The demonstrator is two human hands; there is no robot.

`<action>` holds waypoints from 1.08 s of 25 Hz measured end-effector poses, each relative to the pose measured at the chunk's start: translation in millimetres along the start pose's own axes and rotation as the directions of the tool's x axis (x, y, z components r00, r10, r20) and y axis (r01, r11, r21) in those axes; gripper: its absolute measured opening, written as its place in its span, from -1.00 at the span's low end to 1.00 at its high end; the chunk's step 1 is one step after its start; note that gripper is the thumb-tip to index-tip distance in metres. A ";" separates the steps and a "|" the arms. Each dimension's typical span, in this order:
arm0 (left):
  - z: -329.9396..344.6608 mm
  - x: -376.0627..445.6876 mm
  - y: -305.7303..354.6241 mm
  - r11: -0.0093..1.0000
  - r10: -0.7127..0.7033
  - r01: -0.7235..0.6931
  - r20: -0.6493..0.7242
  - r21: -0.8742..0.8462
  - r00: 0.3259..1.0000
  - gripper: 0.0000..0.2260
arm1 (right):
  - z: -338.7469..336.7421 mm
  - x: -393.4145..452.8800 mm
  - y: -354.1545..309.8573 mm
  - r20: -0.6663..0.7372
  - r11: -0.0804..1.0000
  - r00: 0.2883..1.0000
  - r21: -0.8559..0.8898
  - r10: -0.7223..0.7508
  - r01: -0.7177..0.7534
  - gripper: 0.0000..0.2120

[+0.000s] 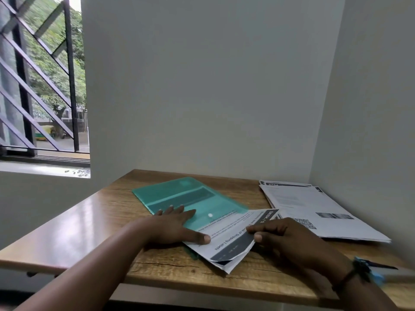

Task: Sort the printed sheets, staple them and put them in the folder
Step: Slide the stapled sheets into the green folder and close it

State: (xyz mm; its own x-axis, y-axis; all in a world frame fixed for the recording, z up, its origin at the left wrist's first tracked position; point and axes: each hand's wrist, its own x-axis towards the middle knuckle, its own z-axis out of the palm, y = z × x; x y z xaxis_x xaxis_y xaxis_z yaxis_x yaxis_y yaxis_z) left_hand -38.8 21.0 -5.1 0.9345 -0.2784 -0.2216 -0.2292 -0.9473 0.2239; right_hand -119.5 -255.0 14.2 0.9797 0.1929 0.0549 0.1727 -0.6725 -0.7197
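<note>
Blue stapler [368, 271] behind right wrist, sheet [226, 239] text blurred

One folder [179, 196], perhaps two paper stacks [314, 212].

- The folder [179, 198] lies flat on the table [89, 223], about mid-table, slanted.
- A set of sheets [226, 241] sticks out of the folder's near-right end, partly inside it, its free end reaching toward the table's front edge.
- The left hand [173, 227] lies flat on the folder's near end, thumb on the sheets.
- The right hand [289, 236] is right of the folder, its grip on the right edge of the protruding sheets.
- A stack of papers [314, 209] lies right of the folder, near the wall corner, partly behind the right hand.
- A window [42, 81] is behind and left of the folder, beyond the table.
</note>
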 end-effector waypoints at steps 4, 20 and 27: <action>1.5 -7.2 -0.7 0.997 0.051 -0.051 -0.015 -0.060 0.999 0.20 | 12.0 23.2 0.2 0.003 0.997 0.999 -0.060 -0.052 0.052 -0.89; 10.4 -4.7 -3.2 0.999 0.032 -0.033 -0.087 -0.012 0.996 0.01 | 53.7 100.2 -14.8 -0.170 0.801 0.967 -0.596 -0.190 0.053 -0.61; -1.5 2.5 9.0 0.992 0.021 -0.037 -0.128 -0.123 0.992 0.14 | 28.6 86.2 -8.3 -0.354 0.882 0.922 -0.469 -0.154 -0.033 -0.56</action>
State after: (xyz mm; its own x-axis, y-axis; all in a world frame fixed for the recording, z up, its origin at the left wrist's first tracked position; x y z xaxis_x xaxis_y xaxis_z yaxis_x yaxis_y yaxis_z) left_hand -38.1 12.0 -2.2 0.9565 -0.2762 -0.0936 -0.2286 -0.9094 0.3474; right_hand -39.4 -212.3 5.1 0.9131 0.0283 0.4068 0.1679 -0.9351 -0.3120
